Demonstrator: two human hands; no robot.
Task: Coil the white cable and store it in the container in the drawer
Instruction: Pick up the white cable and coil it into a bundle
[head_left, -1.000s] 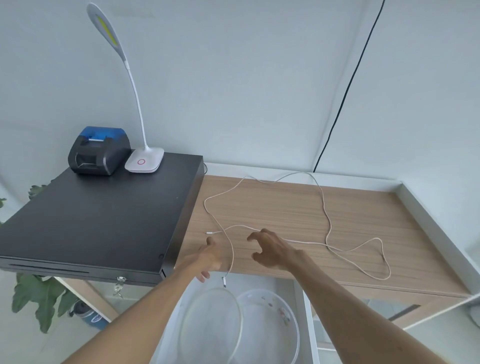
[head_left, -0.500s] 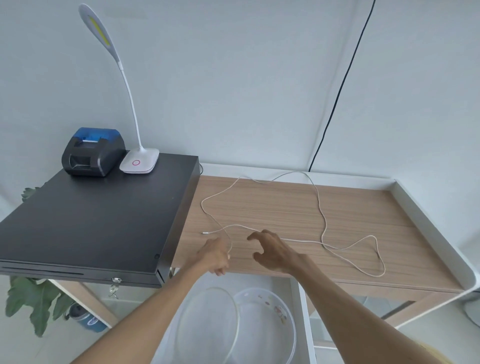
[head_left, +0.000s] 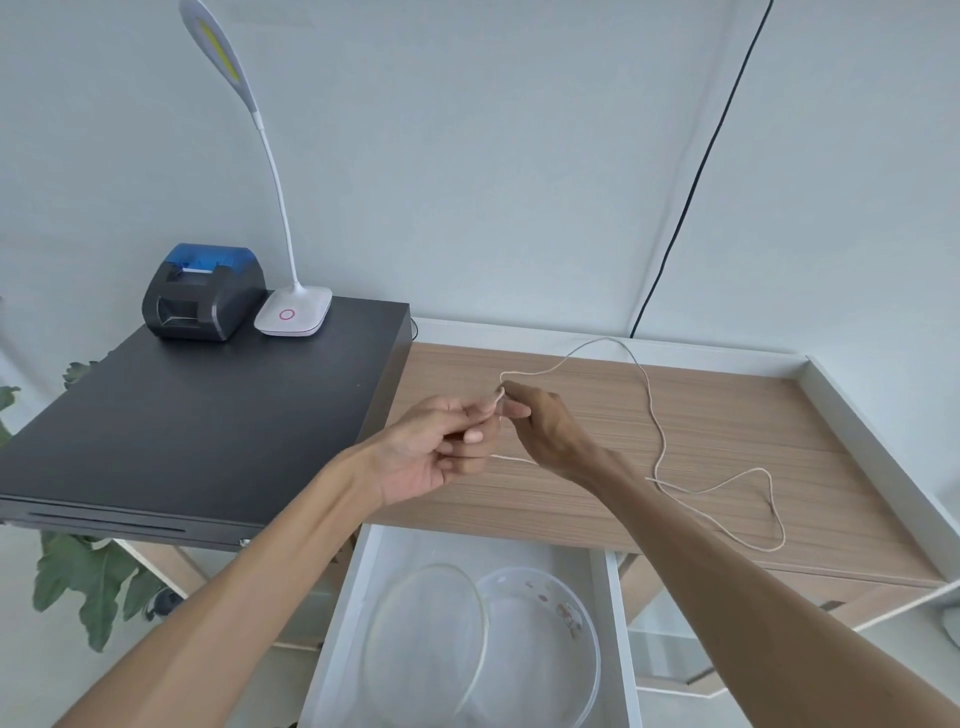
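Your left hand (head_left: 441, 452) and right hand (head_left: 545, 431) both pinch one end of the thin white cable (head_left: 655, 421) above the wooden desktop (head_left: 727, 415), likely to start the first loop. The rest sprawls uncoiled on the desk; the round clear plastic container (head_left: 545, 649) waits in the open white drawer (head_left: 337, 623) below.

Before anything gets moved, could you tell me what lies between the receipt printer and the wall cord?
The head view shows the desk lamp standing between the receipt printer and the black wall cord.
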